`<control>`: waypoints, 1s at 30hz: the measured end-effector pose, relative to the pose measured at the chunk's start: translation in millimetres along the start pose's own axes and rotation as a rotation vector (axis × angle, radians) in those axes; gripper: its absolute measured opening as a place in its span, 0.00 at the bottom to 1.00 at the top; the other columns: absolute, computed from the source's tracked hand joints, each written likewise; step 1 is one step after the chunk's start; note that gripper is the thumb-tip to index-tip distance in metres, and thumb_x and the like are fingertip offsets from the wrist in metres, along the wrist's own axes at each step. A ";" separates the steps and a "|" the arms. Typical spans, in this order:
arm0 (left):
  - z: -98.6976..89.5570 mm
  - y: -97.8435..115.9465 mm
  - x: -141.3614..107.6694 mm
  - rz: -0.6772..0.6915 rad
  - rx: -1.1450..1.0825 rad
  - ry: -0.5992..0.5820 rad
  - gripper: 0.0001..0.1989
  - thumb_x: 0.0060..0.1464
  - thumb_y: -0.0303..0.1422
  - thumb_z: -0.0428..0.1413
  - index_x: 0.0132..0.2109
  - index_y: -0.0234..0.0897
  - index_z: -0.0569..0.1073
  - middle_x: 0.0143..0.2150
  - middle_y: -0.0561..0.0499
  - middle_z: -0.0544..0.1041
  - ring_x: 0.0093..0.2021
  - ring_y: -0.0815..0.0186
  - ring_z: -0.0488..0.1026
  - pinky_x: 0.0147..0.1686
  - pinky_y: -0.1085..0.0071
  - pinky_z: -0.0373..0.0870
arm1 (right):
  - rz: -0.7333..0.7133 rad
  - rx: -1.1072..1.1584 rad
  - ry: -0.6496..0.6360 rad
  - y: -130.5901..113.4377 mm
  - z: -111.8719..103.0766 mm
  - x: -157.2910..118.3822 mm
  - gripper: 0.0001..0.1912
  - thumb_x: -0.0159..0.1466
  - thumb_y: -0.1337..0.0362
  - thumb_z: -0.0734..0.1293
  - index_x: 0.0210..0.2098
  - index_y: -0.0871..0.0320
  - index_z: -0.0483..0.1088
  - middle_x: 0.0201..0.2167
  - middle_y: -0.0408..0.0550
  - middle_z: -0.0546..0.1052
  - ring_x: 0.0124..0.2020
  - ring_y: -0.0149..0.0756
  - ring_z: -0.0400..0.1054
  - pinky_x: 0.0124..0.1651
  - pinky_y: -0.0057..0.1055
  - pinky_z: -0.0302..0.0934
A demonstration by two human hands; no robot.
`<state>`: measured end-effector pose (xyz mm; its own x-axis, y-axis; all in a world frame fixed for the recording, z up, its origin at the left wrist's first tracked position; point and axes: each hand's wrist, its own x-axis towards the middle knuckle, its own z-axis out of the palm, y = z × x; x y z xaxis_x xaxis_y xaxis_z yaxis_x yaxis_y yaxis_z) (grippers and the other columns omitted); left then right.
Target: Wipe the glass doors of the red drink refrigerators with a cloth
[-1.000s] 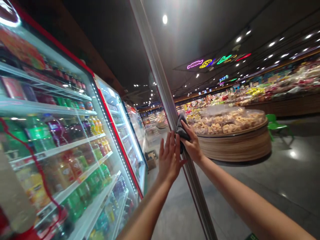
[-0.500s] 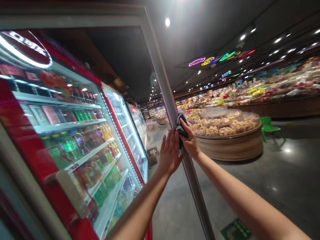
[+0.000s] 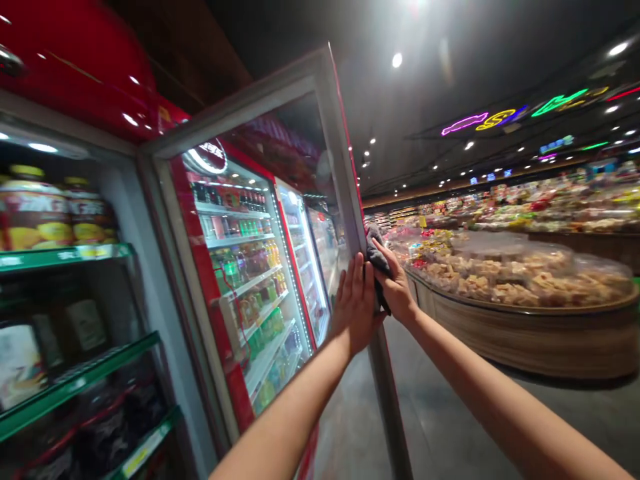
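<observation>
A glass cooler door with a grey frame [image 3: 345, 167] stands open in front of me. My left hand [image 3: 354, 307] lies with its fingers stretched out against the inner side of the frame's outer edge. On the outer side of that edge, my right hand [image 3: 395, 280] grips a dark grey cloth [image 3: 377, 252] and presses it to the frame. Both hands are at about the same height, close together with the frame edge between them.
At left, the open cooler holds bottles [image 3: 37, 213] on shelves with green edges [image 3: 75, 387]. More lit drink coolers [image 3: 250, 267] show through the glass. A round wooden display stand [image 3: 525, 333] with packaged food is at right.
The view has turned left, bringing the open cooler's shelves into sight. The door now appears at a different angle, with its top corner lower. Both hands stay at its edge, the right still holding the cloth.
</observation>
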<state>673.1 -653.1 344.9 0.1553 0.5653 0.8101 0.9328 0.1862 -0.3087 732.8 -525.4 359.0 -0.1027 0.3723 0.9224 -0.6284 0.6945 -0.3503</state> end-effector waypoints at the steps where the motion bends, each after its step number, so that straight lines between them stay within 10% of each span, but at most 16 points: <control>1: -10.8 7.3 -1.4 -0.018 0.020 0.009 0.54 0.58 0.37 0.57 0.74 0.27 0.26 0.77 0.31 0.34 0.76 0.45 0.32 0.70 0.43 0.53 | -0.025 -0.013 -0.007 -10.8 2.4 7.5 0.25 0.67 0.57 0.66 0.63 0.46 0.68 0.65 0.48 0.69 0.66 0.42 0.62 0.71 0.47 0.54; 6: -69.5 36.4 -11.4 -0.108 0.163 0.024 0.55 0.58 0.38 0.56 0.73 0.23 0.25 0.76 0.29 0.33 0.76 0.44 0.32 0.72 0.47 0.52 | -0.163 -0.039 -0.045 -72.6 24.0 44.5 0.25 0.68 0.59 0.64 0.64 0.44 0.67 0.66 0.48 0.67 0.67 0.41 0.59 0.71 0.47 0.52; 15: -156.1 66.0 -44.7 -0.332 0.322 0.177 0.61 0.53 0.38 0.63 0.74 0.26 0.25 0.75 0.25 0.31 0.75 0.38 0.34 0.68 0.37 0.53 | -0.378 -0.037 -0.231 -174.5 60.9 22.3 0.34 0.64 0.71 0.62 0.68 0.43 0.61 0.73 0.42 0.54 0.74 0.45 0.49 0.73 0.51 0.50; 20: -204.0 67.8 -78.1 -0.452 0.383 0.181 0.64 0.46 0.39 0.69 0.76 0.35 0.35 0.76 0.31 0.29 0.74 0.35 0.39 0.65 0.41 0.62 | -0.459 -0.030 -0.175 -241.8 109.3 91.2 0.33 0.63 0.72 0.62 0.66 0.45 0.63 0.73 0.40 0.55 0.73 0.44 0.49 0.73 0.49 0.51; 26: -254.5 60.9 -113.3 -0.495 0.395 0.184 0.65 0.43 0.34 0.69 0.76 0.35 0.35 0.76 0.34 0.27 0.75 0.38 0.41 0.66 0.46 0.64 | -0.583 -0.080 -0.244 -295.1 146.7 52.5 0.33 0.61 0.69 0.68 0.65 0.48 0.66 0.74 0.43 0.52 0.76 0.55 0.37 0.74 0.60 0.45; 30: -281.0 59.3 -131.6 -0.491 0.351 0.166 0.68 0.43 0.38 0.71 0.75 0.35 0.32 0.76 0.33 0.27 0.75 0.40 0.42 0.66 0.47 0.65 | -0.622 -0.095 -0.214 -328.5 187.9 99.4 0.30 0.62 0.67 0.69 0.63 0.48 0.68 0.74 0.44 0.53 0.76 0.57 0.34 0.73 0.64 0.43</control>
<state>799.4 -942.3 360.0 -0.1895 0.2194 0.9571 0.7503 0.6611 -0.0030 784.2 -832.3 596.3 0.0998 -0.2389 0.9659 -0.5503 0.7955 0.2536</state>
